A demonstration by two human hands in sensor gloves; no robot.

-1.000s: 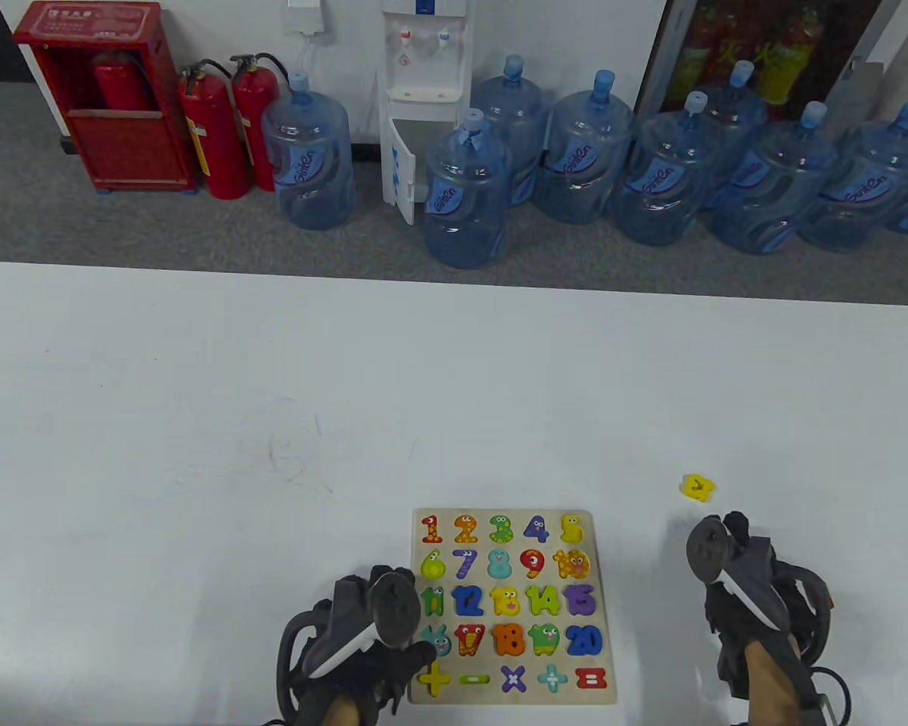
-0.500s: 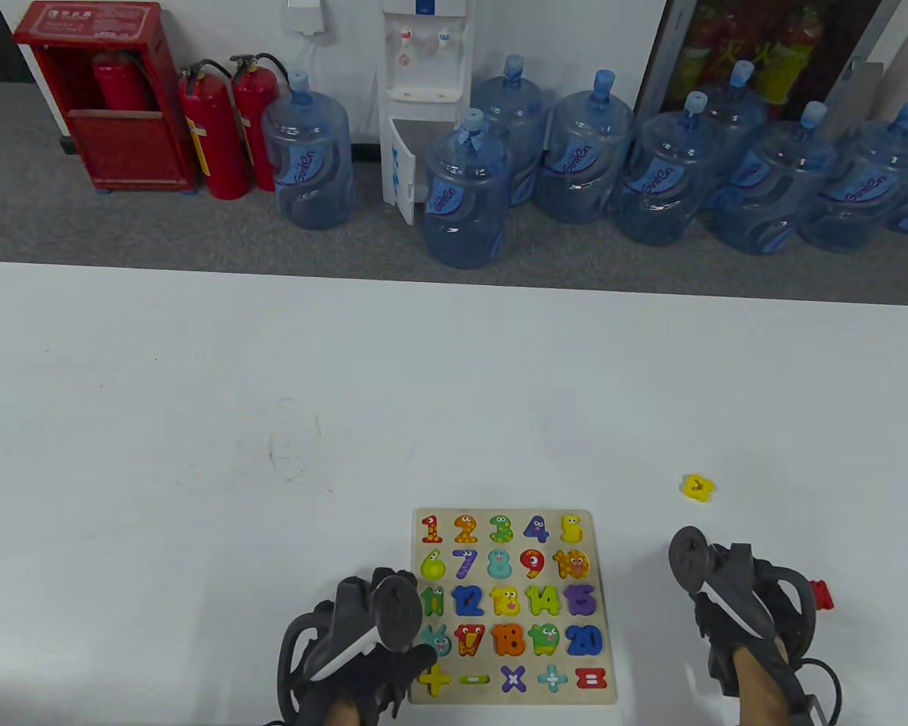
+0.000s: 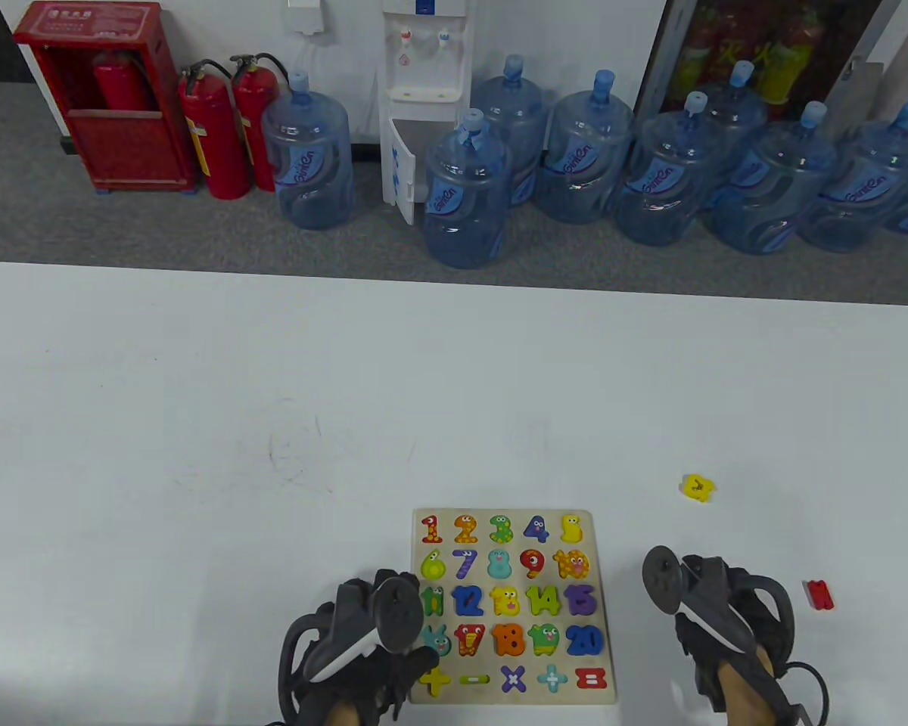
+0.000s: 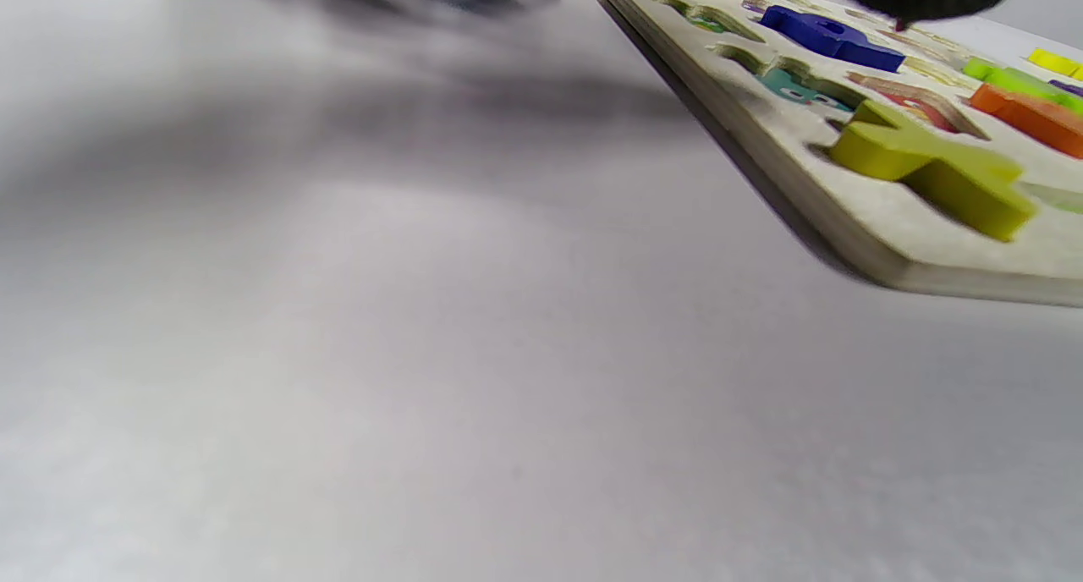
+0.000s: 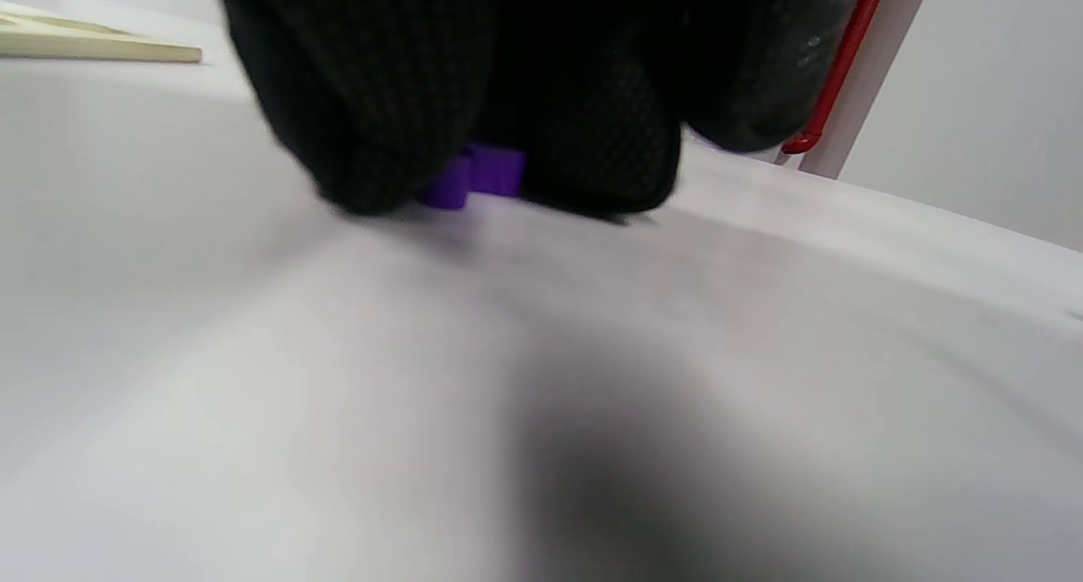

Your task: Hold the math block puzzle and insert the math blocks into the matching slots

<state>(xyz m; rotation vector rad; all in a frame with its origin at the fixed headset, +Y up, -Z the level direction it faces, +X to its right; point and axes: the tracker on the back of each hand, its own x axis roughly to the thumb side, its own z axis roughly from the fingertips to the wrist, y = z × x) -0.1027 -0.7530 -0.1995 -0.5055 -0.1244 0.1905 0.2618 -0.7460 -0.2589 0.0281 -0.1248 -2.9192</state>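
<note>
Right-hand fingers (image 5: pixel 372 100) curl around a purple block (image 5: pixel 474 174), low over the table (image 3: pixel 197 416). The right hand (image 3: pixel 715 612) sits right of the board (image 3: pixel 601 529). The left hand (image 3: pixel 363 635) rests at the board's lower-left edge; its finger state cannot be determined. 2 loose blocks lie right of the board: yellow (image 3: pixel 698 487) and red (image 3: pixel 819 594).
</note>
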